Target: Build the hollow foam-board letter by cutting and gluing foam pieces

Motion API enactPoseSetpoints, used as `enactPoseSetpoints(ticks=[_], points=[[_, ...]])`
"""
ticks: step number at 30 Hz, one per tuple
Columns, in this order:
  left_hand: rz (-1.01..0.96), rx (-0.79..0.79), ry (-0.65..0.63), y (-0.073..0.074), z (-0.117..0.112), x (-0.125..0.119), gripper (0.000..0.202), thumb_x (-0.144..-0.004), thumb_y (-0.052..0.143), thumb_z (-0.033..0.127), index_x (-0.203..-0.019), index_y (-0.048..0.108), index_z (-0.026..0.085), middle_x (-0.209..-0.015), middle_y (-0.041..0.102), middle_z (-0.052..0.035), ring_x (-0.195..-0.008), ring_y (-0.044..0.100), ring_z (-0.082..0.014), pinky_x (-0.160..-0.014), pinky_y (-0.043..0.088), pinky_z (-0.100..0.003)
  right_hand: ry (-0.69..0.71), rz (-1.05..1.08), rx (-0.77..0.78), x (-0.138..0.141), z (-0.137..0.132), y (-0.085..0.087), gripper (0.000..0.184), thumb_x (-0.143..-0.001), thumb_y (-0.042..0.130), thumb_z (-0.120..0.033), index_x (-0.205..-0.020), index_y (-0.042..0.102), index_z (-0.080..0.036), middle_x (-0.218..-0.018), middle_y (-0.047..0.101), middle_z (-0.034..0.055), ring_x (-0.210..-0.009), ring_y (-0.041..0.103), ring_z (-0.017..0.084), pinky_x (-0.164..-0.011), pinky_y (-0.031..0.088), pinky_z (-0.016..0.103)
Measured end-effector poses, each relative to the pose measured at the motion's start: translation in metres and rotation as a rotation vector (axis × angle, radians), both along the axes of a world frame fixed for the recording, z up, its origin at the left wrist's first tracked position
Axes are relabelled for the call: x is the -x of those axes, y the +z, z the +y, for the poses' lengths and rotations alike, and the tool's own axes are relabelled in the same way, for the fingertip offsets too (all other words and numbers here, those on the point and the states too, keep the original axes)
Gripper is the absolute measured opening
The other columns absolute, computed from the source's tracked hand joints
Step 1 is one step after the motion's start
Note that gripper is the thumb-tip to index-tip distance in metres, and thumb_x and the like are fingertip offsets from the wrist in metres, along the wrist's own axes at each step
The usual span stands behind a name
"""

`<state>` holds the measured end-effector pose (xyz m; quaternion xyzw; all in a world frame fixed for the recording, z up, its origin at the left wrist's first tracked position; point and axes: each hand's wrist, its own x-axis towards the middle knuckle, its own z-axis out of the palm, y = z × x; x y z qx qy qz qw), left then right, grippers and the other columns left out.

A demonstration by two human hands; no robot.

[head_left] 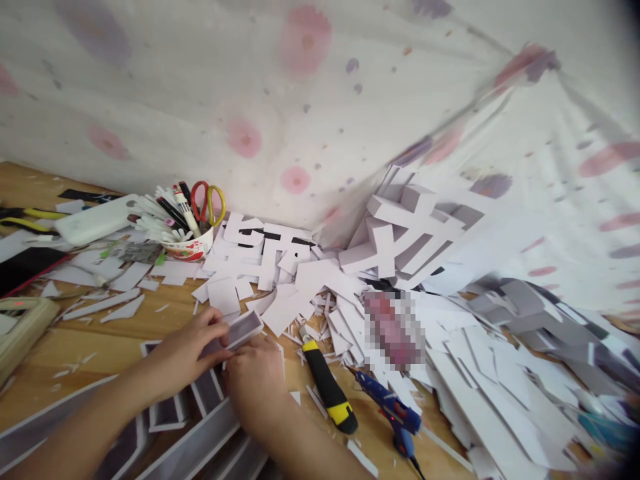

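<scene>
Across the far side hangs a pale sheet [300, 100] with pink and purple blots, falling behind a wooden bench [90, 367]. On the right of the bench spreads a heap of white card strips [495, 407], some lying flat and overlapping. At the near left lie hollow card frames [200, 440], long walled shapes partly covered by the forearms. Far right of centre, folded card shapes [383, 243] lean in a stack against the sheet. Near the middle, the left hand [193, 350] reaches in from the left, its thumb and fingers pinching a small card trough [246, 328], which sits just beyond the frames. The right hand [255, 373] is against the near right side of the trough, back upward; its fingers are curled under, and I cannot tell whether they grip. To the right lie a blue glue gun [387, 400] and, nearer the hands, a black and yellow cutter [327, 387]. Far left of centre stands a patterned cup [193, 248] holding pens [185, 210] and scissors [210, 203] with red and yellow handles.
</scene>
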<state>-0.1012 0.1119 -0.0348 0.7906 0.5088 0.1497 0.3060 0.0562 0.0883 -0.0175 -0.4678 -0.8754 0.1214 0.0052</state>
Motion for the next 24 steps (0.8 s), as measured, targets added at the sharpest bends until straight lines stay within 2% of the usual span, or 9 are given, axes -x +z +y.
enactPoseSetpoints(ticks=[4,6,10,14,16,20,24], points=[[0.001,0.009,-0.005,0.008,0.000,-0.002,0.023,-0.082,0.049,0.042,-0.079,0.059,0.022,-0.093,0.052,-0.0024,-0.085,0.054,-0.0175,-0.077,0.045,-0.029,-0.031,0.138,0.027,-0.018,0.000,0.012,0.010,-0.080,0.063,-0.022,-0.076,0.071,-0.020,-0.077,0.071,0.0028,-0.082,0.060,0.018,-0.079,0.041,0.031],[0.025,0.017,-0.012,0.013,0.000,-0.003,0.028,-0.084,0.045,0.045,-0.082,0.060,0.022,-0.095,0.053,-0.0026,-0.085,0.055,-0.0172,-0.078,0.046,-0.029,-0.110,0.240,0.016,-0.036,-0.001,0.020,0.008,-0.080,0.064,-0.026,-0.078,0.071,-0.022,-0.077,0.069,0.0013,-0.081,0.058,0.017,-0.077,0.041,0.029],[0.088,-0.008,-0.008,0.020,-0.002,0.000,0.036,-0.087,0.037,0.050,-0.088,0.063,0.024,-0.101,0.057,-0.0038,-0.092,0.058,-0.0178,-0.082,0.046,-0.029,-0.314,0.318,-0.002,-0.083,-0.006,0.027,0.010,-0.080,0.064,-0.021,-0.087,0.071,-0.022,-0.077,0.066,0.0026,-0.081,0.056,0.018,-0.075,0.041,0.027],[0.168,-0.002,-0.022,0.021,-0.008,0.009,0.040,-0.079,0.048,0.055,-0.106,0.062,0.029,-0.123,0.055,-0.0053,-0.105,0.058,-0.0228,-0.088,0.046,-0.032,-0.469,0.214,0.024,-0.123,-0.018,0.018,0.019,-0.079,0.061,-0.014,-0.095,0.069,-0.021,-0.089,0.065,0.0060,-0.090,0.056,0.022,-0.081,0.042,0.031],[0.170,-0.004,0.008,0.019,-0.011,0.010,0.042,-0.078,0.049,0.056,-0.108,0.062,0.029,-0.125,0.056,-0.0054,-0.109,0.057,-0.0245,-0.090,0.045,-0.034,-0.513,0.170,0.042,-0.134,-0.026,0.009,0.028,-0.078,0.060,-0.013,-0.104,0.066,-0.021,-0.098,0.064,0.0075,-0.096,0.056,0.024,-0.084,0.043,0.033],[0.131,-0.047,0.090,0.013,-0.015,0.008,0.044,-0.085,0.034,0.055,-0.099,0.066,0.026,-0.114,0.064,-0.0041,-0.104,0.060,-0.0221,-0.090,0.046,-0.032,-0.537,0.169,0.064,-0.140,-0.041,-0.008,0.036,-0.077,0.059,-0.013,-0.112,0.062,-0.019,-0.106,0.062,0.0094,-0.101,0.053,0.025,-0.090,0.041,0.034],[0.207,-0.052,0.069,0.011,-0.018,0.011,0.045,-0.082,0.040,0.055,-0.105,0.066,0.027,-0.123,0.061,-0.0068,-0.112,0.057,-0.0258,-0.095,0.044,-0.037,-0.477,0.219,0.061,-0.135,-0.047,-0.015,0.033,-0.076,0.061,-0.013,-0.107,0.064,-0.022,-0.104,0.062,0.0073,-0.101,0.052,0.023,-0.090,0.040,0.032]])
